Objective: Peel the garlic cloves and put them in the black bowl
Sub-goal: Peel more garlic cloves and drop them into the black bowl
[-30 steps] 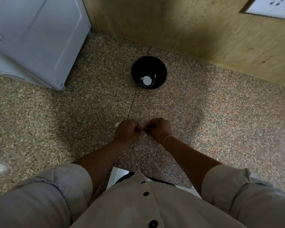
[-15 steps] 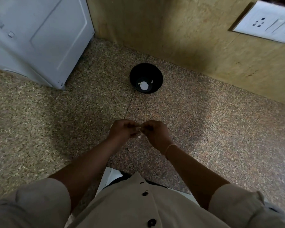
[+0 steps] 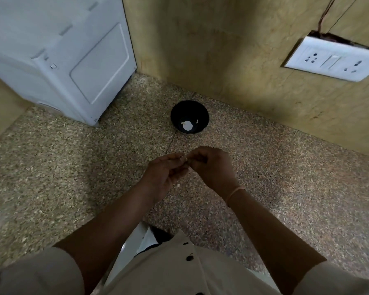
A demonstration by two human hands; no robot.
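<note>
Clove [image 3: 183, 159]: pinched between fingers [image 3: 176, 156] of our left hand [image 3: 164, 177] and right hand [image 3: 213, 167] (mostly hidden).
Bowl [image 3: 178, 111]: on the desk [image 3: 73, 167], straight ahead of our fingers, near.
Nearer: right hand, we judge.

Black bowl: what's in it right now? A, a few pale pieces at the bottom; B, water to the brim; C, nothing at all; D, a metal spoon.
A: a few pale pieces lie on the bottom of the black bowl.

Home kitchen corner: speckled stone surface [image 3: 285, 177], white appliance [image 3: 62, 60], socket plate [image 3: 332, 58] on wooden panel [image 3: 200, 50].
</note>
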